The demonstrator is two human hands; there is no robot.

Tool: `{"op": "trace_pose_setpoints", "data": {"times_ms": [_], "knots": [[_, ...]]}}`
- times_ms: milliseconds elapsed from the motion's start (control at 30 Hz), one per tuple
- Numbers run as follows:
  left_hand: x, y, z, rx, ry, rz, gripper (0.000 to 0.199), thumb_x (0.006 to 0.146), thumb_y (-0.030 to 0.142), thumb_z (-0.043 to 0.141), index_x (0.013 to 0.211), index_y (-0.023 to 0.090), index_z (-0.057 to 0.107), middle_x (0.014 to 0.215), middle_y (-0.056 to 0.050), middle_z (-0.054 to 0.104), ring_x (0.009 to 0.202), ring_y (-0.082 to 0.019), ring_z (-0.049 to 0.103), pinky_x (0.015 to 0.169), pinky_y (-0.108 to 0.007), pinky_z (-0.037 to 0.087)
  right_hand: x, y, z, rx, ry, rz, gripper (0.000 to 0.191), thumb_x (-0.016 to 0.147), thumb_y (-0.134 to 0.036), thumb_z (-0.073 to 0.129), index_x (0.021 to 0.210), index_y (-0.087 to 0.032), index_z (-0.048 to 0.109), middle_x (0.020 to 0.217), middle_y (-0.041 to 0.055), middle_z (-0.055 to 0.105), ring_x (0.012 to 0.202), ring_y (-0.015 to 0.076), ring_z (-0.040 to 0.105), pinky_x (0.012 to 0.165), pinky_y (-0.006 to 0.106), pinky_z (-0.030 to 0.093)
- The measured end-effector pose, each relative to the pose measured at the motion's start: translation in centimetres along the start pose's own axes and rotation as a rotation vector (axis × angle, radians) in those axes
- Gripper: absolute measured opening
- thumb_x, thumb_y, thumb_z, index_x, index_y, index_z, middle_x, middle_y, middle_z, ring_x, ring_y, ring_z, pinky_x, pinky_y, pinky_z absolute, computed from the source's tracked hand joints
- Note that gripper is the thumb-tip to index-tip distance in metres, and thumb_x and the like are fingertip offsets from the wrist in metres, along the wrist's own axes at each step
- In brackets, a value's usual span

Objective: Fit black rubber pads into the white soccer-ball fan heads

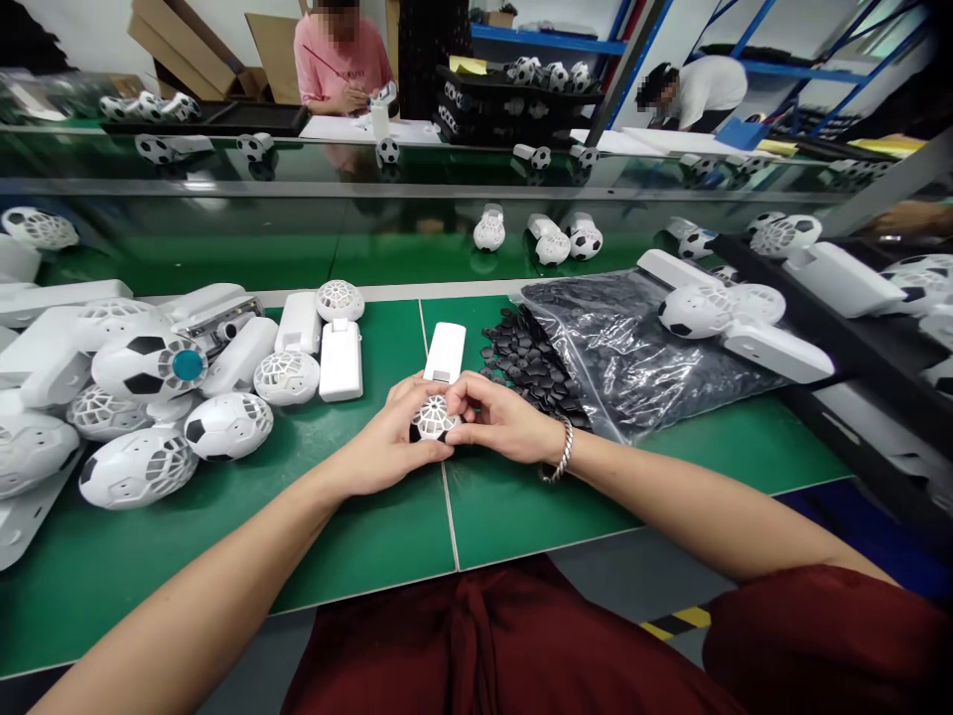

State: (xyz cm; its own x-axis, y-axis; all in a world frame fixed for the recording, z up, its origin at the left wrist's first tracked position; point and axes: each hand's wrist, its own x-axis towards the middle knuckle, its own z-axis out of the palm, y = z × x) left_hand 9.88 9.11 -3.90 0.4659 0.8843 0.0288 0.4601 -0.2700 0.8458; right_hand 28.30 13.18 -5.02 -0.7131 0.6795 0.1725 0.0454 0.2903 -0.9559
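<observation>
Cropped maroon clothing [476, 645], hands [388, 437] [502, 422] at half-hidden ball [435, 419]

Ball units [153, 365] left, bag [640, 348] right (pieces [530, 359] alongside)

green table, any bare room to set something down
The green table is bare between left forearm and right forearm, up to its front edge, and between left forearm and the white units heaped at left. A narrower strip separates plastic bag and right forearm. Crowded: that heap, and beyond the right hand, with black pieces.
</observation>
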Motion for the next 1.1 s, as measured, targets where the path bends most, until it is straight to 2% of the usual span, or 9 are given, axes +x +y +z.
{"op": "trace_pose_setpoints", "data": {"times_ms": [233, 333, 400, 500, 600, 767, 867, 933, 1100], "knots": [[0.0, -0.3, 0.4, 0.046, 0.061, -0.007, 0.048, 0.073, 0.025, 0.057, 0.118, 0.024, 0.043, 0.126, -0.006, 0.041, 0.131, -0.026, 0.020, 0.109, -0.046, 0.017, -0.3, 0.3, 0.6, -0.001, 0.052, -0.027, 0.022, 0.072, -0.023, 0.066, 0.081, -0.017, 0.047, 0.082, -0.0017, 0.041, 0.066, 0.0070, 0.041, 0.063, 0.021, 0.041], [-0.1, -0.4, 0.6, 0.061, 0.069, 0.013, 0.048, 0.074, 0.025, 0.056, 0.119, 0.025, 0.042, 0.127, -0.006, 0.039, 0.130, -0.026, 0.022, 0.108, -0.047, 0.018, 0.4, -0.1, -0.8, -0.038, 0.001, 0.040, 0.017, 0.078, -0.028, 0.060, 0.080, -0.016, 0.049, 0.076, -0.0016, 0.047, 0.065, 0.0083, 0.046, 0.060, 0.022, 0.043], [-0.1, -0.4, 0.7, 0.068, 0.080, 0.018, 0.051, 0.072, 0.025, 0.059, 0.119, 0.025, 0.041, 0.126, -0.007, 0.038, 0.127, -0.026, 0.027, 0.108, -0.046, 0.021, 1.2, -0.5, -2.9, -0.250, -0.017, 0.099, 0.013, 0.081, -0.027, 0.056, 0.079, -0.015, 0.053, 0.074, -0.0003, 0.054, 0.067, 0.0100, 0.051, 0.063, 0.023, 0.044], [0.0, -0.3, 0.9, 0.088, 0.158, 0.015, 0.049, 0.069, 0.026, 0.064, 0.114, 0.025, 0.046, 0.119, -0.007, 0.037, 0.121, -0.025, 0.035, 0.106, -0.044, 0.025, 2.7, -0.7, -6.2, -0.786, 0.090, 0.163, 0.007, 0.080, -0.017, 0.057, 0.081, -0.014, 0.063, 0.082, 0.0041, 0.061, 0.077, 0.0131, 0.055, 0.076, 0.026, 0.042], [0.1, -0.4, 0.9, 0.084, 0.201, -0.006, 0.044, 0.069, 0.023, 0.062, 0.111, 0.025, 0.047, 0.115, -0.006, 0.036, 0.118, -0.024, 0.038, 0.104, -0.044, 0.028, 3.9, 0.2, -8.1, -0.988, 0.102, 0.219, 0.010, 0.076, -0.015, 0.060, 0.083, -0.014, 0.067, 0.086, 0.0078, 0.064, 0.082, 0.0169, 0.056, 0.077, 0.027, 0.040], [0.2, -0.8, 0.4, 0.068, 0.185, -0.012, 0.045, 0.068, 0.022, 0.061, 0.111, 0.025, 0.047, 0.116, -0.006, 0.036, 0.117, -0.024, 0.040, 0.103, -0.044, 0.030, 4.7, 1.8, -8.7, -1.012, 0.050, 0.255, 0.008, 0.071, -0.015, 0.066, 0.079, -0.014, 0.068, 0.076, 0.0059, 0.065, 0.071, 0.0155, 0.057, 0.065, 0.024, 0.040], [0.2, -0.8, 0.2, 0.076, 0.202, -0.041, 0.048, 0.066, 0.021, 0.062, 0.111, 0.024, 0.047, 0.114, -0.006, 0.036, 0.116, -0.025, 0.040, 0.103, -0.044, 0.031, 4.4, 1.0, -8.3, -0.975, 0.032, 0.245, 0.006, 0.071, -0.013, 0.066, 0.077, -0.013, 0.066, 0.072, 0.0029, 0.064, 0.066, 0.0123, 0.056, 0.062, 0.022, 0.039], [0.2, -0.8, 0.0, 0.075, 0.212, -0.067, 0.049, 0.065, 0.021, 0.063, 0.111, 0.023, 0.047, 0.112, -0.006, 0.037, 0.113, -0.025, 0.043, 0.101, -0.044, 0.032, 3.8, -0.2, -7.6, -0.927, 0.015, 0.226, 0.009, 0.075, -0.014, 0.062, 0.084, -0.013, 0.065, 0.073, 0.0014, 0.064, 0.066, 0.0106, 0.056, 0.063, 0.020, 0.040], [0.2, -0.9, -1.1, 0.054, 0.119, -0.066, 0.054, 0.064, 0.021, 0.063, 0.115, 0.022, 0.047, 0.109, -0.005, 0.042, 0.106, -0.023, 0.047, 0.097, -0.039, 0.036, 2.4, -2.7, -5.2, -0.746, -0.141, -0.027, 0.018, 0.083, -0.014, 0.054, 0.097, -0.014, 0.063, 0.090, 0.0048, 0.063, 0.082, 0.0123, 0.057, 0.076, 0.024, 0.043]]}}
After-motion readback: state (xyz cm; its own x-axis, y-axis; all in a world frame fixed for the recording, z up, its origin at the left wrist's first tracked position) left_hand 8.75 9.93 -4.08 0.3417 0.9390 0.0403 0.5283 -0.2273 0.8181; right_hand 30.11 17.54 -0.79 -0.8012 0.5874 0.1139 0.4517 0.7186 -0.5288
